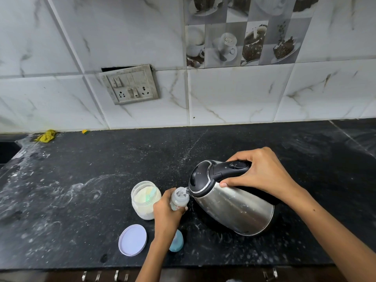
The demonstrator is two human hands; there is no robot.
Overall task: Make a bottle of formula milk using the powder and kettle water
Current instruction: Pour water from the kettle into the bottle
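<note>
Baby bottle (180, 200): small, clear plastic, cap off, open mouth facing up and tipped slightly toward the kettle. It sits near the front middle of the black counter (81, 180), just right of the powder jar. Some faint print on its side; contents too small to make out.

Kettle (227, 200): stainless steel body, black lid and handle, tilted steeply to the left. Its spout meets the bottle's rim, and a thin clear stream shows at the mouth. Base lifted off the counter on the spout side; whether the far edge touches the surface cannot be told.

Left hand (165, 210): fingers curled around the bottle's lower body, gripping it from the left and front, forearm coming up from the bottom edge of the view.

Right hand (262, 174): wrapped over the kettle's black handle from above, thumb pressed at the handle's near side, wrist bent, forearm running off to the lower right.

Powder jar (146, 200): clear, open, pale cream powder inside with a greenish scoop half buried. Touching or nearly touching the left hand.

Jar lid (132, 240): pale lilac, round, lying flat in front of the jar.

Blue bottle cap (176, 242): on the counter beside the left wrist, partly hidden by it.

Counter streaked with white dust. Switchboard (130, 84) on the marble wall tiles behind; yellow rag (46, 136) at the far left.
</note>
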